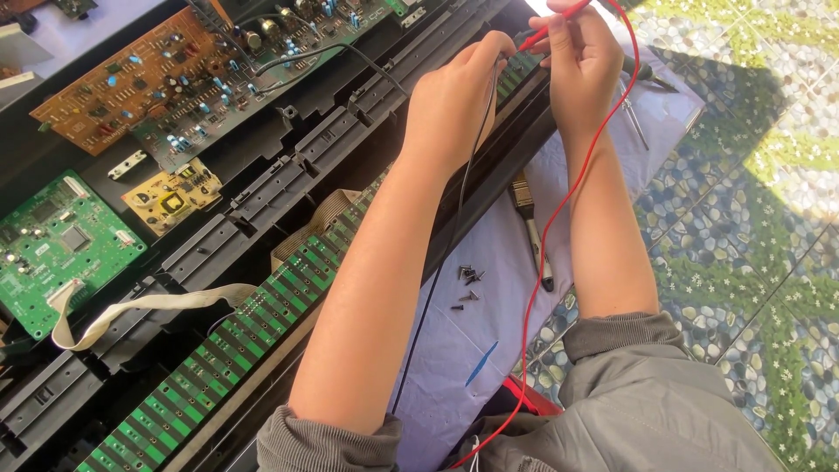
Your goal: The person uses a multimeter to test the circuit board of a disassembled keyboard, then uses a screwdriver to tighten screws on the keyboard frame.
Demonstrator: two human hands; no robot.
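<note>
Head view is showing the left hand (454, 96) pinching a black probe lead (454, 227) and the right hand (581, 61) gripping a red probe (559, 17), both touching the long green contact strip (262, 306), most of it lying unprobed.

Pebble-patterned floor tiles (752, 227) with green leaf motifs, sunlit at right, pale cloth (489, 253) spread beneath

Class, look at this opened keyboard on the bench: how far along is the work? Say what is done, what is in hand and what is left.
Done: the black casing is open, loose screws lie on the white sheet, and the circuit boards are exposed. In hand: the right hand holds a red probe and the left hand a black lead, both at the long green contact strip. Left: everything remains unassembled.
</note>
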